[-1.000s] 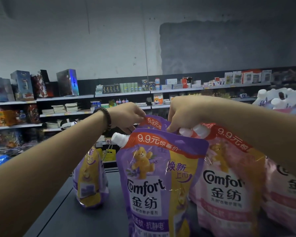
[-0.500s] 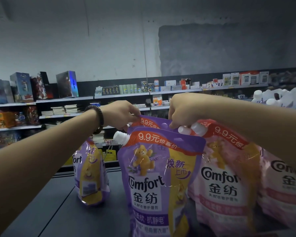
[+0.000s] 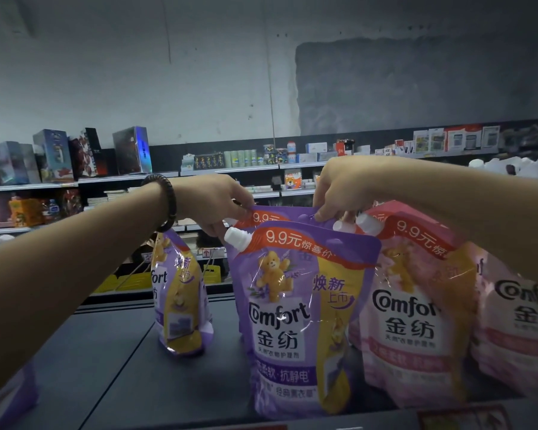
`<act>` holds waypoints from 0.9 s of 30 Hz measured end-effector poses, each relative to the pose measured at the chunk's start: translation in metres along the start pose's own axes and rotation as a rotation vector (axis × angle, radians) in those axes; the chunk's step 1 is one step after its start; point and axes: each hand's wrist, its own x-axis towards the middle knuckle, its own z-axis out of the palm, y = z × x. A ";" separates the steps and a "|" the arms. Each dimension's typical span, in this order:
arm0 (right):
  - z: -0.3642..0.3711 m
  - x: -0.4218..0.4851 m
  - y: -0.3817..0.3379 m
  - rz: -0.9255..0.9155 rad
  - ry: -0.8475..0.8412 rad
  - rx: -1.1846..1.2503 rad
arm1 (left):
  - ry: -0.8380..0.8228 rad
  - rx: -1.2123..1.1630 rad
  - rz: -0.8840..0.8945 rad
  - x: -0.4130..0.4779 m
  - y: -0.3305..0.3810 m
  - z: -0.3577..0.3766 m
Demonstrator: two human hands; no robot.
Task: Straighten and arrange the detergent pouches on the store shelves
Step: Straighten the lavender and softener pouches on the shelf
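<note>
Nearest the camera, a red price label [image 3: 463,414] sits on the front edge of the dark shelf [image 3: 112,352]. A purple corner of another pouch [image 3: 13,392] shows at the lower left, too cut off to describe further.

The front purple pouch [image 3: 305,321] stands upright at mid-shelf, face forward, with its white cap [image 3: 235,235] at the upper left corner. Touching its right side is a pink pouch [image 3: 413,305], also upright, and a second pink pouch [image 3: 516,330] stands beside that one.

Directly behind the front purple pouch is the rear purple pouch [image 3: 292,214]; only its top band is visible. The left grip [image 3: 218,203], with a dark bead bracelet [image 3: 165,201] on the wrist, pinches the band's left corner. The right grip [image 3: 339,187] pinches the same band towards the right, fingers curled over the edge.

Further left and apart from this group, a lone purple pouch [image 3: 180,293] stands upright, turned partly sideways.

Beyond the aisle, the far shelves [image 3: 230,170] carry boxed goods [image 3: 53,156] against a grey wall [image 3: 199,72].
</note>
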 end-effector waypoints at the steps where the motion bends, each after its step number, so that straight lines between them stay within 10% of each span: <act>1: 0.000 0.000 0.001 -0.004 0.000 0.006 | -0.011 -0.011 -0.009 -0.002 0.001 -0.001; 27: -0.006 -0.018 0.007 -0.075 -0.004 0.067 | -0.140 -0.162 -0.071 -0.029 0.007 -0.013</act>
